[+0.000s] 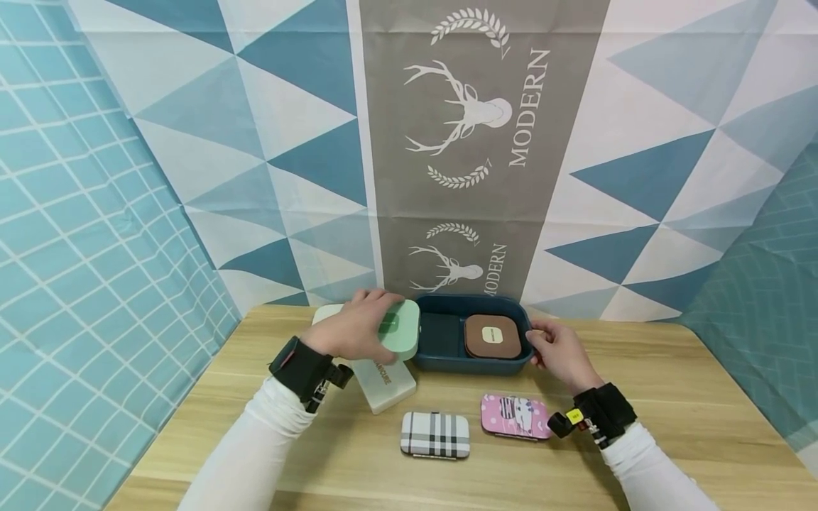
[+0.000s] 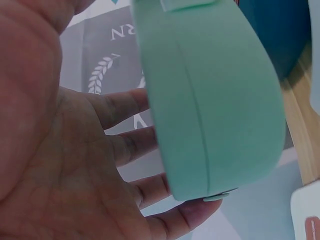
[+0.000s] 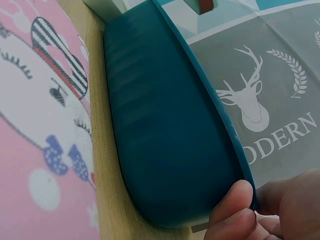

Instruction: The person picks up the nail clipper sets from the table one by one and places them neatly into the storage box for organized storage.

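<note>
My left hand [image 1: 354,330] grips a mint-green rounded case [image 1: 405,337], thumb on the near side and fingers over the far side. The case hangs by the left end of a dark blue bin [image 1: 473,365], overlapping its corner in the head view. A seam and a small latch show on the case [image 2: 230,115] in the left wrist view. With thumb and fingers, my right hand [image 1: 564,356] pinches the bin's right rim. Inside the bin's right half lies a brown square case [image 1: 476,346] with a cream label. The bin's outer wall [image 3: 155,115] fills the right wrist view.
A white box [image 1: 391,390] lettered MANICURE lies under the left hand, with a pale green item [image 1: 324,312] behind. Nearer stand a plaid case [image 1: 435,434] and a pink cartoon case [image 1: 515,417] on the wooden table [image 1: 690,397]. A patterned cloth [image 1: 307,128] hangs behind.
</note>
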A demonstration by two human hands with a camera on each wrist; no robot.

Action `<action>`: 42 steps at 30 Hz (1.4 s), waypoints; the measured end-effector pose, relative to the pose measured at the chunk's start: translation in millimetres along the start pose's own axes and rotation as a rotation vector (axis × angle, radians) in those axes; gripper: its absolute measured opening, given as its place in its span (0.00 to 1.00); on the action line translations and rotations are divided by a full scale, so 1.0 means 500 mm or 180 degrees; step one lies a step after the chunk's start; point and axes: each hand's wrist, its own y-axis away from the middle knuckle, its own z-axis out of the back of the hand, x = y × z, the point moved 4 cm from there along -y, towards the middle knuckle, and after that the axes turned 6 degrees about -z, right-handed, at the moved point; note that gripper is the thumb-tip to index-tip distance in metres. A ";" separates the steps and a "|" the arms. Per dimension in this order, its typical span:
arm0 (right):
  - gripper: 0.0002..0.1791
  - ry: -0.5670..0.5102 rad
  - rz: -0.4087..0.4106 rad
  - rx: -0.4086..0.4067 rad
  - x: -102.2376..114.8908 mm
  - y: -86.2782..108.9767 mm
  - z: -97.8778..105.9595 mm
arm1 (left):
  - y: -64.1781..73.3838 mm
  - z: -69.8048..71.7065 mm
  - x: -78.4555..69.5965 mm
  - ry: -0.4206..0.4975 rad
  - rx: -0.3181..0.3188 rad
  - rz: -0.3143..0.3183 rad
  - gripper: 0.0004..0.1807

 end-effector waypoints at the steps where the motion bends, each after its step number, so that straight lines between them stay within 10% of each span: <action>1: 0.25 0.0002 -0.0001 -0.0001 0.000 0.001 0.000 | -0.004 0.000 -0.004 0.0001 0.0007 -0.0001 0.54; 42: 0.24 -0.0045 -0.0002 -0.0050 0.000 -0.001 -0.002 | -0.141 -0.041 -0.075 -0.0166 0.0126 -0.0158 0.55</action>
